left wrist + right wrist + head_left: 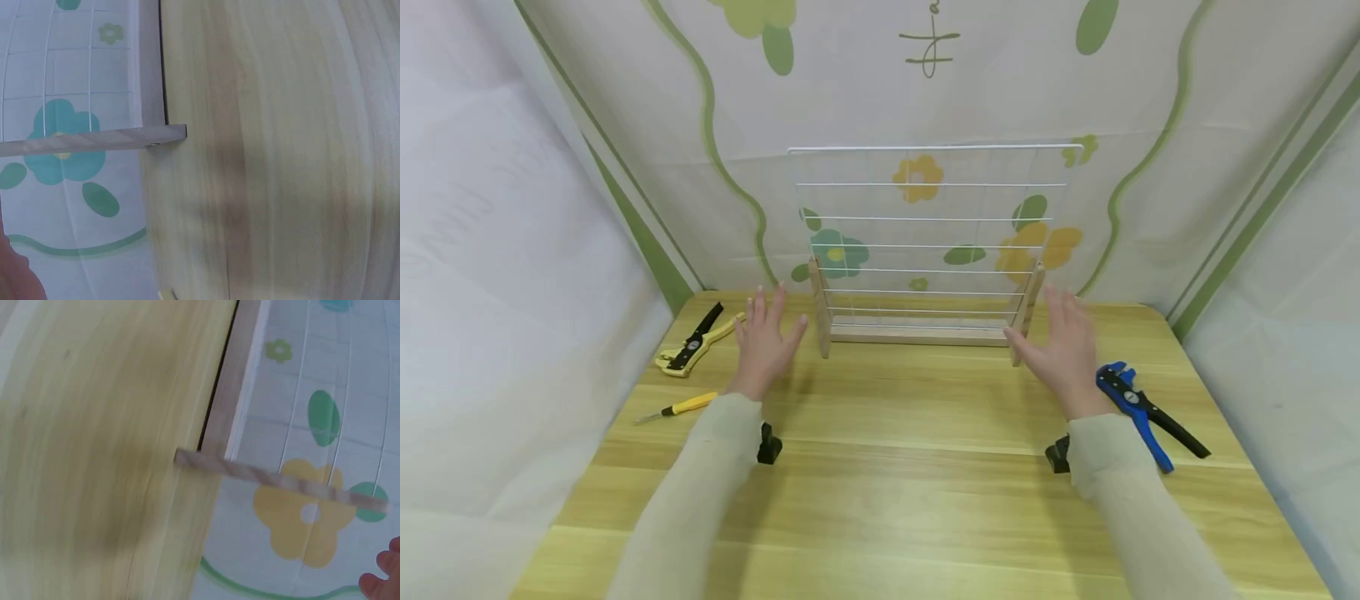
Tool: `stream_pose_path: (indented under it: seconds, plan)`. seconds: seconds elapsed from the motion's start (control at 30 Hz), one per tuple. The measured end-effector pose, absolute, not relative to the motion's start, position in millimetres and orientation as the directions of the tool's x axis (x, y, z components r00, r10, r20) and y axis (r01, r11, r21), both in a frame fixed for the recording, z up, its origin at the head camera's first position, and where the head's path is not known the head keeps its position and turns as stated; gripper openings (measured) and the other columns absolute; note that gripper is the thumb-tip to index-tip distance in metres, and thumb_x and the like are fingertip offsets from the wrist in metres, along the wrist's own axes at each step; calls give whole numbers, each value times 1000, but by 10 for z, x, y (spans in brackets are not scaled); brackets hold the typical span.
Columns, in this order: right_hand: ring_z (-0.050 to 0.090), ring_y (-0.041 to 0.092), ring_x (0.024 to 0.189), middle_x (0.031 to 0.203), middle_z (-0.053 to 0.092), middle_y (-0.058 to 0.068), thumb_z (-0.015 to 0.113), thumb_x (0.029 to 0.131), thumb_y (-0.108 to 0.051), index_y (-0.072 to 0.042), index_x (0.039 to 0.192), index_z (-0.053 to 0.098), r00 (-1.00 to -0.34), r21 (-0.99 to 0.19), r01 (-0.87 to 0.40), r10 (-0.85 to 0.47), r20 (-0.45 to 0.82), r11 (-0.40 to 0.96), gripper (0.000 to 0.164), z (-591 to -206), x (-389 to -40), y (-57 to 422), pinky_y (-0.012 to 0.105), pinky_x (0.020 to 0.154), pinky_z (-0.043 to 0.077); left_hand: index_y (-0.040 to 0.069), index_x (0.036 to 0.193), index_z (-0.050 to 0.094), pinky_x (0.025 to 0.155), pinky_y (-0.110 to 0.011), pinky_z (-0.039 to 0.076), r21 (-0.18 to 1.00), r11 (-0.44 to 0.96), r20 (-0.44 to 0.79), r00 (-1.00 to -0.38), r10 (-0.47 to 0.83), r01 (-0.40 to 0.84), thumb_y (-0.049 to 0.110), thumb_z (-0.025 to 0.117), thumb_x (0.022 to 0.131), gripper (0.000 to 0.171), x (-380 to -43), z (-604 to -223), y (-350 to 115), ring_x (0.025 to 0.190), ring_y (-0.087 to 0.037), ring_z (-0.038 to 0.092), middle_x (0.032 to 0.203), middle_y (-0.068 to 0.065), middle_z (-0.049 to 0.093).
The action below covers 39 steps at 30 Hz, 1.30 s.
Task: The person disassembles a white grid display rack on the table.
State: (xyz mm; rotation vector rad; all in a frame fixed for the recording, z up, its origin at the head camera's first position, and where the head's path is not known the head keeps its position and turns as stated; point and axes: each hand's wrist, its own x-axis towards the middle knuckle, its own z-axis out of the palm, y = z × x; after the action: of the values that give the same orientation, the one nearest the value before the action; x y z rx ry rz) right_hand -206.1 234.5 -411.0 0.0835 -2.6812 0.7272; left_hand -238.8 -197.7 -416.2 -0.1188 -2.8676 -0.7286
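A white wire rack [925, 269] stands upright at the back of the table in a wooden base [917, 337] with a wooden post at each end. My left hand [763, 346] hovers left of the rack, fingers spread and holding nothing. On the other side, my right hand [1063, 350] is spread near the right post [1028, 312], also without anything in it. The left wrist view shows the left post [94, 140] and a bit of my hand at the edge. In the right wrist view the right post [281, 479] looks blurred, with fingertips [381, 575] at the lower right.
Yellow-handled wire strippers [692, 346] lie at the table's back left, with a small yellow-handled screwdriver-like tool [688, 405] nearer. Blue-and-black wire strippers [1142, 408] lie beside my right wrist. Flower-printed cloth [865, 100] hangs behind the wooden table [895, 483].
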Motion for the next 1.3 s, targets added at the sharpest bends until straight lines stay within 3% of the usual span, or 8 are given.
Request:
stream_pose_path:
  seconds: [0.4, 0.63, 0.73, 0.8, 0.97, 1.13, 1.2, 1.3]
  plan:
    - [32, 38, 132, 149, 30, 10, 65, 79, -51, -18, 148, 18, -915, -662, -222, 81, 395, 716, 90, -3963, -2288, 1871, 59, 102, 29, 22, 150, 5, 113, -51, 10, 760, 631, 186, -982, 19, 156, 41, 39, 98, 66, -2520, -4078, -1906, 142, -28, 4, 156, -5, 1]
    - [57, 42, 93, 145, 36, 14, 60, 80, -57, -16, 147, 21, -916, -663, -224, 79, 394, 714, 88, -3911, -2366, 1586, 54, 80, 47, 20, 150, 10, 113, -46, 16, 848, 517, 148, -989, -14, 119, 33, 43, 98, 63, -2633, -4127, -1839, 141, -28, 12, 156, -3, 8]
    - [57, 43, 91, 145, 36, 15, 57, 81, -60, -18, 148, 19, -925, -674, -212, 76, 372, 707, 88, -3876, -2383, 1504, 55, 83, 46, 20, 149, 14, 112, -45, 19, 874, 474, 134, -990, -31, 104, 29, 46, 97, 62, -2670, -4145, -1820, 140, -30, 16, 155, -4, 12]
    - [56, 43, 77, 133, 48, 20, 56, 80, -62, -20, 149, 17, -931, -685, -211, 69, 358, 698, 89, -3851, -2403, 1450, 54, 73, 48, 21, 149, 16, 112, -43, 22, 893, 441, 125, -991, -49, 90, 27, 47, 97, 61, -2693, -4153, -1814, 139, -31, 19, 154, -6, 16]
    - [56, 40, 77, 110, 59, 23, 56, 81, -60, -16, 148, 19, -921, -678, -238, 61, 386, 695, 88, -3829, -2487, 1326, 50, 66, 49, 18, 148, 20, 112, -41, 22, 932, 355, 102, -992, -74, 70, 24, 48, 97, 58, -2758, -4186, -1817, 138, -32, 22, 152, -11, 21]
    - [58, 37, 80, 113, 59, 23, 60, 82, -55, -12, 146, 22, -915, -709, -250, 77, 395, 659, 86, -3807, -2589, 1202, 49, 75, 49, 13, 148, 19, 112, -39, 21, 959, 270, 100, -993, -63, 80, 20, 48, 97, 59, -2800, -4177, -1838, 139, -31, 21, 152, -15, 21]
    - [56, 31, 69, 114, 58, 22, 60, 82, -53, -12, 146, 21, -920, -723, -245, 80, 384, 646, 86, -3798, -2619, 1157, 45, 67, 50, 10, 148, 18, 112, -38, 21, 970, 232, 83, -995, -57, 68, 16, 49, 97, 60, -2777, -4112, -1825, 139, -31, 21, 152, -16, 21]
    - [39, 20, 46, 85, 59, 14, 60, 83, -52, -13, 147, 20, -926, -740, -241, 79, 369, 628, 85, -3801, -2655, 1105, 35, 45, 41, 8, 147, 19, 112, -38, 22, 976, 212, 66, -996, -53, 54, 14, 49, 96, 59, -2784, -4075, -1813, 139, -31, 21, 152, -17, 21]
